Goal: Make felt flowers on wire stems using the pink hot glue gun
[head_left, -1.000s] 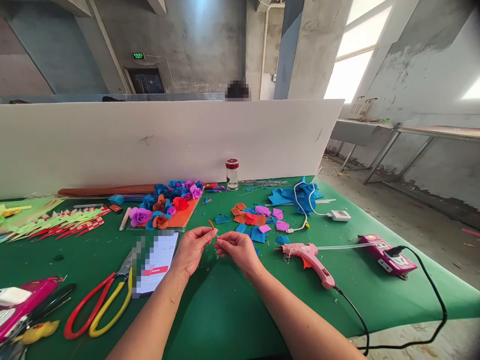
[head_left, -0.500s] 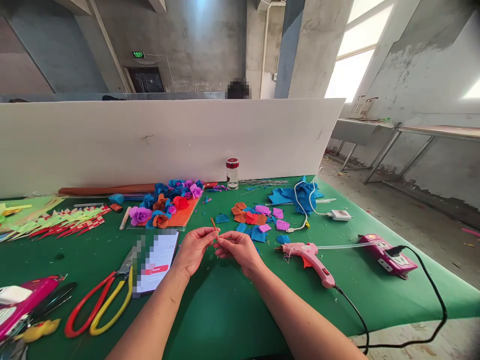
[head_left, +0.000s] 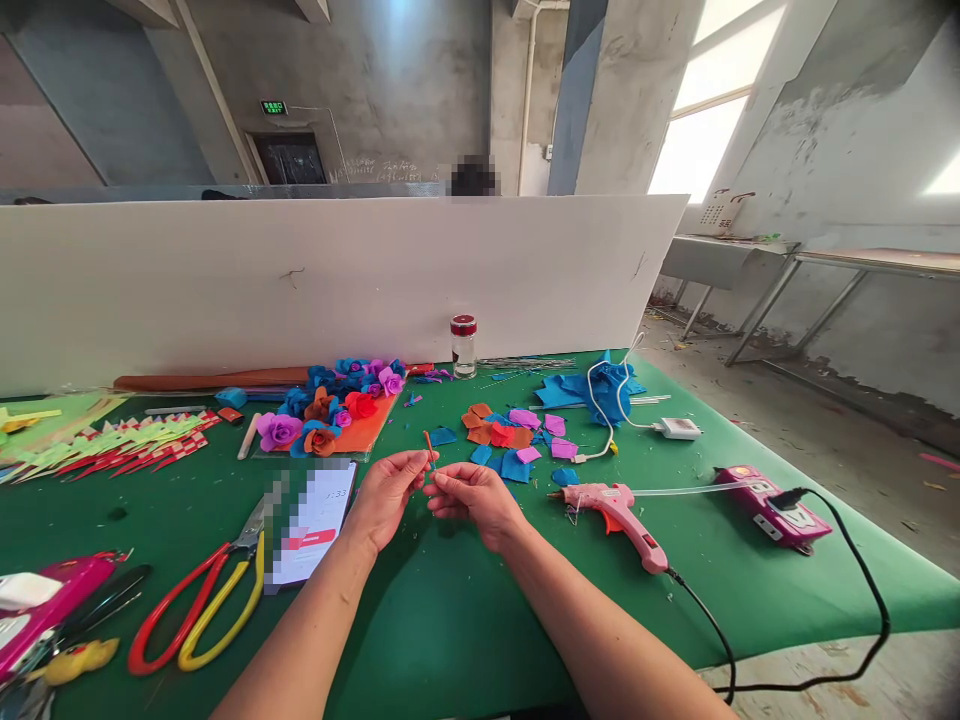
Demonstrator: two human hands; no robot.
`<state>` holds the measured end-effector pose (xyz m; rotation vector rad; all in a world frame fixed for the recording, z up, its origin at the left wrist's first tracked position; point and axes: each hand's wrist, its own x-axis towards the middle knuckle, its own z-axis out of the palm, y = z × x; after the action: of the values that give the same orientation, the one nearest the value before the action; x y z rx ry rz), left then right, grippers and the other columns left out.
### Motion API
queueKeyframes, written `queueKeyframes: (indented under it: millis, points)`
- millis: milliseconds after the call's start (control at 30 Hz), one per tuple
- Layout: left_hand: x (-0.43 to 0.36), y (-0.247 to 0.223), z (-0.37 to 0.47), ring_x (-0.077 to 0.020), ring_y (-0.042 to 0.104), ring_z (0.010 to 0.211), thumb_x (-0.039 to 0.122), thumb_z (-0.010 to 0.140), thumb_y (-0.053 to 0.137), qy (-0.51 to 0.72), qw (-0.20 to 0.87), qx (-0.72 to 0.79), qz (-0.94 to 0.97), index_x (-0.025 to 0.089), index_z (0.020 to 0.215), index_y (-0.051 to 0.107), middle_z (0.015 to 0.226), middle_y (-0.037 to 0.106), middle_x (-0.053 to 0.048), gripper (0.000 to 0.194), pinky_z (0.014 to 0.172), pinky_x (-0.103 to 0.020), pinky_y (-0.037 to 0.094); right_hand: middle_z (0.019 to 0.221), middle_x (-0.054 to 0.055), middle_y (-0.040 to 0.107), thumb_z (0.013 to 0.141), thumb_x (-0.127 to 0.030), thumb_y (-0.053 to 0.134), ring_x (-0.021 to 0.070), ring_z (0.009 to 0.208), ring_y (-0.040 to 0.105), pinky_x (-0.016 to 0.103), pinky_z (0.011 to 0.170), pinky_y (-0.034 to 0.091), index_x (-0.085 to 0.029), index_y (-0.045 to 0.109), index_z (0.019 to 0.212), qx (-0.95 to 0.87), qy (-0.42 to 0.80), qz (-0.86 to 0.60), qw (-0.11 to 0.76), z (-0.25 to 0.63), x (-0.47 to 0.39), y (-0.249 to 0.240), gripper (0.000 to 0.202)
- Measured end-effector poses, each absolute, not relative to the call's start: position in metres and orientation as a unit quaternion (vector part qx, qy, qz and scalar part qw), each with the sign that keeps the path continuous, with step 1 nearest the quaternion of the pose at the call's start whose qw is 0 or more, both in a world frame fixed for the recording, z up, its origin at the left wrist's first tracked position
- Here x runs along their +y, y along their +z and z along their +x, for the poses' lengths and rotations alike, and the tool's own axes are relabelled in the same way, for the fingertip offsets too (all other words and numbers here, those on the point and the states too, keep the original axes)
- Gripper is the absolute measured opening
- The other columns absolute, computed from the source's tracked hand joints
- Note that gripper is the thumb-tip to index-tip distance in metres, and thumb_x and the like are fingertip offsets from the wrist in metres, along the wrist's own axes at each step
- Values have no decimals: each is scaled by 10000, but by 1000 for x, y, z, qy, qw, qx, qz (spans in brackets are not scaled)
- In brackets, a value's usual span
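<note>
Over the middle of the green tabletop, my left hand (head_left: 391,492) and my right hand (head_left: 476,500) meet with thumbs and forefingers pinched. Between them is a thin stem with an orange tip (head_left: 429,441), which pokes up above the fingertips; its lower part is mostly hidden. Just beyond the hands lie loose orange petals (head_left: 481,424), pink petals (head_left: 555,426) and blue petals (head_left: 516,466). To the right of my right hand rests a pink hot glue gun (head_left: 611,508) with a clear glue stick in its back. A phone (head_left: 319,525) lies left of my left hand.
Large scissors (head_left: 217,600) lie at front left. Finished paper flowers (head_left: 315,400) sit on an orange sheet at back left. A lidded glass jar (head_left: 464,348) stands by the white board (head_left: 337,280). A pink power strip (head_left: 772,510) with a black cord is at right.
The orange-tipped stem stands a little more upright, and the fingers have shifted slightly around it. The camera view has moved very slightly.
</note>
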<state>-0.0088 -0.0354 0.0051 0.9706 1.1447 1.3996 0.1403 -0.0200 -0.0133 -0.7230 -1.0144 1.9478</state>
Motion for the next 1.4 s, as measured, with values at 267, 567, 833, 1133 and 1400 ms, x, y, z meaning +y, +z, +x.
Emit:
queueKeyframes:
  millis: [267, 567, 833, 1133, 1400]
  points:
    - [-39, 8, 1, -113, 494, 651, 343, 610, 808, 600, 474, 480, 431, 168, 616, 703, 617, 604, 6, 204, 657, -241, 386, 748, 64, 726, 535, -474, 844, 125, 588, 664, 243, 598, 525, -131, 666, 796, -421, 766, -295, 385, 139, -21, -15, 467]
    - [-34, 4, -9, -106, 479, 654, 466, 655, 766, 607, 493, 479, 399, 141, 815, 754, 787, 649, -54, 363, 631, -238, 399, 765, 61, 728, 525, -480, 848, 118, 596, 661, 242, 614, 522, -133, 672, 789, -407, 772, -288, 394, 140, -19, -17, 470]
    - [-38, 8, -4, -105, 452, 591, 378, 585, 822, 594, 465, 498, 428, 146, 650, 714, 607, 582, -8, 264, 592, -240, 381, 768, 69, 730, 536, -469, 846, 118, 599, 667, 236, 614, 524, -129, 674, 790, -417, 778, -283, 375, 139, -21, -17, 458]
    - [-38, 7, -3, -145, 529, 668, 436, 615, 793, 582, 471, 501, 435, 154, 723, 738, 770, 676, -72, 307, 661, -272, 415, 761, 55, 731, 552, -479, 836, 122, 596, 669, 243, 617, 529, -152, 633, 821, -419, 776, -277, 381, 140, -20, -17, 469]
    - [-38, 8, -4, -110, 448, 598, 381, 588, 818, 598, 433, 511, 441, 165, 679, 723, 630, 601, -11, 253, 590, -238, 371, 737, 52, 724, 562, -509, 817, 112, 562, 646, 235, 582, 512, -151, 647, 822, -426, 771, -294, 371, 140, -21, -14, 474]
